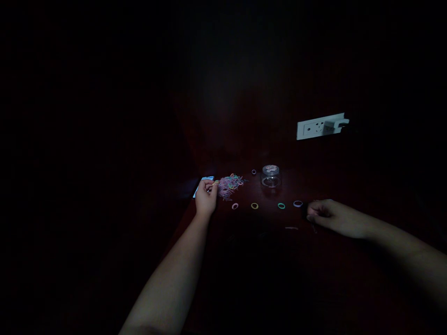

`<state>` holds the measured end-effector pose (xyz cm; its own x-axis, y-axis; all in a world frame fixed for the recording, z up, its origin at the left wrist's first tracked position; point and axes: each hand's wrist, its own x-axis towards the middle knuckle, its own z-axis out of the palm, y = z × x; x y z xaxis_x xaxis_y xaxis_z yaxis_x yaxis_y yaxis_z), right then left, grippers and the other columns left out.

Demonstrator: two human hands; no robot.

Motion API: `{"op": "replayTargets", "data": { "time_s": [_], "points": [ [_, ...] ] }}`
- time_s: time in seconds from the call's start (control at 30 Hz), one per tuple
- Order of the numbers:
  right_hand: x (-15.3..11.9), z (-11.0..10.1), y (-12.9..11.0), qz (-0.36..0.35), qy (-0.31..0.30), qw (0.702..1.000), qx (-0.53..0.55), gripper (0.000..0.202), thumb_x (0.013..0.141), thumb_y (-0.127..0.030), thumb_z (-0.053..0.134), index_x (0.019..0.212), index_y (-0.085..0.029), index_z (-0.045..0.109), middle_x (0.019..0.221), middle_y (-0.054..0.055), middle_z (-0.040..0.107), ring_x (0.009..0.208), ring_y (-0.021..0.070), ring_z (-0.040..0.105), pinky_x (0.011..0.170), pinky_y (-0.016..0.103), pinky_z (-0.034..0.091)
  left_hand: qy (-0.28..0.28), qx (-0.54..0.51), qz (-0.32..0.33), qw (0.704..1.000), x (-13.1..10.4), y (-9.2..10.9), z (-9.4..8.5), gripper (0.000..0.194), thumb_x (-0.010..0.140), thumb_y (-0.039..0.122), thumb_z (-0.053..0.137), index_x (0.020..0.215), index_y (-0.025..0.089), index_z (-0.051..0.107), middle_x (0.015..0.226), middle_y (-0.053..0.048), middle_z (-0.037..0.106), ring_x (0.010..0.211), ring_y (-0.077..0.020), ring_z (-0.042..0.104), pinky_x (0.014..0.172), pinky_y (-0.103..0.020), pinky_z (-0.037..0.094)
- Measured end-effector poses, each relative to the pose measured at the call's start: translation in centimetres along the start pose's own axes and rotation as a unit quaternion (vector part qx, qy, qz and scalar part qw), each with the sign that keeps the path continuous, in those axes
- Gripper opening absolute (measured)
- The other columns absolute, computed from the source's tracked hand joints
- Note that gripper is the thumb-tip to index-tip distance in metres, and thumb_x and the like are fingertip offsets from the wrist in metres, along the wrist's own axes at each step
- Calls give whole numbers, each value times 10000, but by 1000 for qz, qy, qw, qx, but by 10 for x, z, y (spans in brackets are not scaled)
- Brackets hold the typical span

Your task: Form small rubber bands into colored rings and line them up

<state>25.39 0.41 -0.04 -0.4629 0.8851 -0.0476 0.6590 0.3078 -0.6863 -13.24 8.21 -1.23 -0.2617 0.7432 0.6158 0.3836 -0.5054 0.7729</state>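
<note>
Counter [267,216] in low light, two bare hands among small coloured bands.
The right hand [335,218] curls low beside the lavender ring [298,204], its grasp impossible to tell; the left hand [206,197] pinches a yellowish band [216,183] at the left edge of the tangled pile [230,184]. A light fingertip pinch and a slow, slightly upward draw would likely separate one band without dragging neighbours. The clear jar [271,177] stands behind the row, limiting reach there; the lit phone [204,185] crowds the left hand. Between pile and jar lies a gap; the row's pink [235,206], yellow [254,205] and green rings [281,205] call for a raised wrist. The near edge is lost in darkness.
</note>
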Motion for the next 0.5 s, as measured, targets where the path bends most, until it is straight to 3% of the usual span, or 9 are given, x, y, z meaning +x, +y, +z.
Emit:
{"op": "replayTargets", "data": {
  "time_s": [0.13,0.27,0.33,0.4,0.5],
  "points": [
    [-3,3,-6,-24,30,999,-4,294,845,-426,542,667,-202,474,631,-31,466,590,125,435,568,259,370,-27,20,34,999,-16,33,8,177,832,328,643,885,169,588,893,-51,667,767,-145,626,685,-256,499],
    [-7,13,-41,-83,81,992,48,197,862,-390,545,876,-196,576,735,-4,546,638,139,491,580,263,411,-148,40,100,983,-55,84,36,63,820,246,646,817,185,631,849,-24,644,776,-137,589,729,-258,476],
    [-6,20,-68,-100,100,986,84,269,858,-370,560,1067,-201,572,856,23,604,628,133,505,551,260,414,-229,-12,67,971,-73,105,51,51,813,234,654,825,188,635,835,-12,651,729,-118,584,684,-238,467],
    [-3,26,-92,-116,105,984,81,305,853,-350,571,1116,-197,566,847,27,615,602,130,500,528,259,403,-293,-84,-5,952,-84,117,60,112,801,268,678,846,183,622,797,-11,664,699,-118,600,635,-229,466],
    [4,35,-109,-116,139,982,54,240,852,-303,567,1058,-186,604,743,9,598,584,135,494,520,259,386,-283,-159,-118,938,-87,121,61,182,777,297,705,841,174,588,723,-7,673,637,-122,621,573,-220,457]
  ]
}}
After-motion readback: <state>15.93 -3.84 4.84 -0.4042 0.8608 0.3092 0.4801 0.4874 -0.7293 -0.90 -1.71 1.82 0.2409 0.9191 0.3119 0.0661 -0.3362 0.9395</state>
